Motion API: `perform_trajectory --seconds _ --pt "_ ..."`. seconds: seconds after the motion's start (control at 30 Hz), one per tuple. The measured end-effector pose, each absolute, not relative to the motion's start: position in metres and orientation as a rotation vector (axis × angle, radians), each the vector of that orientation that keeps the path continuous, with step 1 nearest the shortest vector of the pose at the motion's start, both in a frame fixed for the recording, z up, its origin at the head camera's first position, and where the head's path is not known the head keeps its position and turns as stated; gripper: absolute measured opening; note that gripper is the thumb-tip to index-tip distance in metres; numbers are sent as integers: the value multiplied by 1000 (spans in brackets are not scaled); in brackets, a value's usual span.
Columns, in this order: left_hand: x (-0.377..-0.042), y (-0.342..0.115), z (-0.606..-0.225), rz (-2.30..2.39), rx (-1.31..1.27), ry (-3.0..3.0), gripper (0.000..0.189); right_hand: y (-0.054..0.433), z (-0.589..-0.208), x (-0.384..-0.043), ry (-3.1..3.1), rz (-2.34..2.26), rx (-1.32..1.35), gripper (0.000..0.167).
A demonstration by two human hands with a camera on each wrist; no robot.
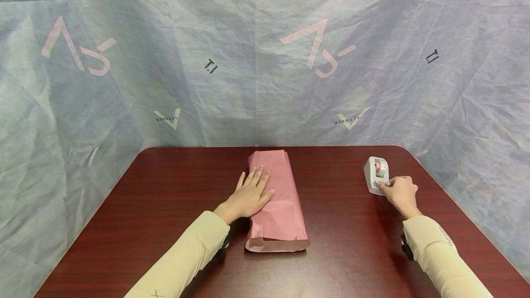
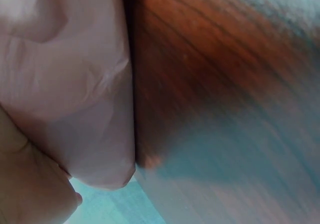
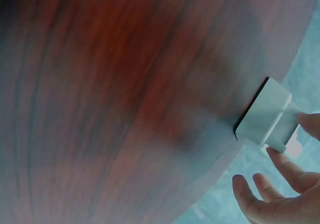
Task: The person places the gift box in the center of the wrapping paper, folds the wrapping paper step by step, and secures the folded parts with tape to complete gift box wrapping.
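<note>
My left hand (image 1: 247,197) rests on a long pink paper-wrapped package (image 1: 275,197), its fingers spread across the upper left part. The package lies lengthwise, and its near end has a folded paper flap standing partly open. In the left wrist view, the package (image 2: 85,84) fills the left side beside part of the left hand (image 2: 32,174). At the right, my right hand (image 1: 400,193) pinches the front end of a white tape dispenser (image 1: 371,176) between thumb and index finger. In the right wrist view, the other fingers of the right hand (image 3: 285,191) stand apart from the dispenser (image 3: 265,109). Any tape end is hidden.
Both things lie on a dark red wood-grain table (image 1: 174,187). A grey-blue cloth (image 1: 232,95) with printed letters hangs behind the far edge and along both sides. The dispenser is near the table's right edge.
</note>
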State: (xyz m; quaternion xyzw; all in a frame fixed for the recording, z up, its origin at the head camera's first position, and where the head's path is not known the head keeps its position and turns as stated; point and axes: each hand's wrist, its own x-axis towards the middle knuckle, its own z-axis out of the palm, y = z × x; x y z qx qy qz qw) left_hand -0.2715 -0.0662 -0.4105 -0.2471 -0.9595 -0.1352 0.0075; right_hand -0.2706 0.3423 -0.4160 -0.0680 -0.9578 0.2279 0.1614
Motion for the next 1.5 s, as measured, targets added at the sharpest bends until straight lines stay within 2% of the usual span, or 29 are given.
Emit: perform_trajectory --seconds 0.17,0.8,1.13,1.5 --pt "-271 -67 -411 -421 -772 -3003 61 342 -415 -273 -2720 649 -211 40" --pt "-274 -67 -412 -414 -782 -3005 62 336 -411 -282 -2632 728 -386 25" --pt "-275 -67 -415 -419 -786 -3000 62 337 -407 -284 -2686 780 -542 27" --pt "-273 -67 -413 -409 -780 -3002 63 333 -402 -285 -2675 788 -485 21"
